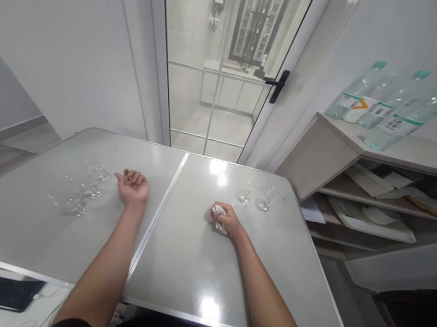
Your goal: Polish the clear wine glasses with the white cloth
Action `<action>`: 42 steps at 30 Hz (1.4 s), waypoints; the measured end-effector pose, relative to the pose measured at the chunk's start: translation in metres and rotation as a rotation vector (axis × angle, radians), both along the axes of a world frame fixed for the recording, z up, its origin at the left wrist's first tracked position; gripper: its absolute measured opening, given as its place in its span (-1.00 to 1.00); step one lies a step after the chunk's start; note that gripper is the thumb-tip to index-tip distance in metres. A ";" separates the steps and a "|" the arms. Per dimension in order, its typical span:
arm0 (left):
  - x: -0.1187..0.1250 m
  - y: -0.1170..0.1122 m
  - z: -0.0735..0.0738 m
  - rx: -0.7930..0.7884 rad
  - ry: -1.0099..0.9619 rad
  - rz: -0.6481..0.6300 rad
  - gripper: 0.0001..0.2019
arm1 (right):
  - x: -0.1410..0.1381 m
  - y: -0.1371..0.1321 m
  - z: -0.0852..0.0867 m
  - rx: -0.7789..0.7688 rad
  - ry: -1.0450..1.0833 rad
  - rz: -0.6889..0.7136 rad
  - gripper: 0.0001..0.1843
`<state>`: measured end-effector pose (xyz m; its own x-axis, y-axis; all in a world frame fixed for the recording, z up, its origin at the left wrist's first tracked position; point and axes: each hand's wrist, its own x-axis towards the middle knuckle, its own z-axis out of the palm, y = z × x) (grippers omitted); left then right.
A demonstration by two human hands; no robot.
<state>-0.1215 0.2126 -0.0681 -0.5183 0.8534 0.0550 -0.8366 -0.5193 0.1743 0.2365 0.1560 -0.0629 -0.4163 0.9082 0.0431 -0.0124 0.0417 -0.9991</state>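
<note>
My right hand [226,220] is closed round a crumpled white cloth [218,218] on the right half of the grey table. Just beyond it stand two clear stemmed glasses, one glass [245,197] nearer my hand and the other glass [265,205] further right. On the left half, my left hand [133,185] rests palm up, fingers loosely curled and thumb apart, with nothing in it. Beside it to the left is a group of several clear glasses [93,191]; their outlines are too faint to tell how each one lies.
A seam [158,215] splits the grey table [185,269]. Several empty plastic bottles [399,123] stand on a shelf unit [307,150] at the right. Beyond the table is a glass door [196,44]. A black tablet [8,293] lies on a lower surface at the front left.
</note>
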 end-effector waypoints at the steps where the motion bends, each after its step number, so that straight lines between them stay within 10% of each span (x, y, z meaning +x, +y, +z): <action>1: -0.009 0.001 0.000 0.001 -0.028 0.024 -0.60 | 0.000 0.000 -0.001 0.011 0.012 0.005 -0.84; 17: -0.044 0.009 -0.018 -0.398 0.063 0.470 -0.82 | 0.003 0.008 -0.015 0.036 0.015 0.059 -0.84; 29: -0.055 0.013 -0.025 -0.354 0.566 0.449 -0.31 | 0.003 0.008 -0.015 0.034 -0.001 0.056 -0.87; 42: -0.052 0.015 -0.024 -0.258 0.621 0.469 -0.48 | 0.003 0.007 -0.015 0.018 0.001 0.050 -0.89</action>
<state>-0.1733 0.2279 -0.0921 -0.7640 0.5806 0.2815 -0.2539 -0.6716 0.6960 0.2391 0.1630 -0.0776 -0.4607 0.8856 0.0597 -0.0158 0.0591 -0.9981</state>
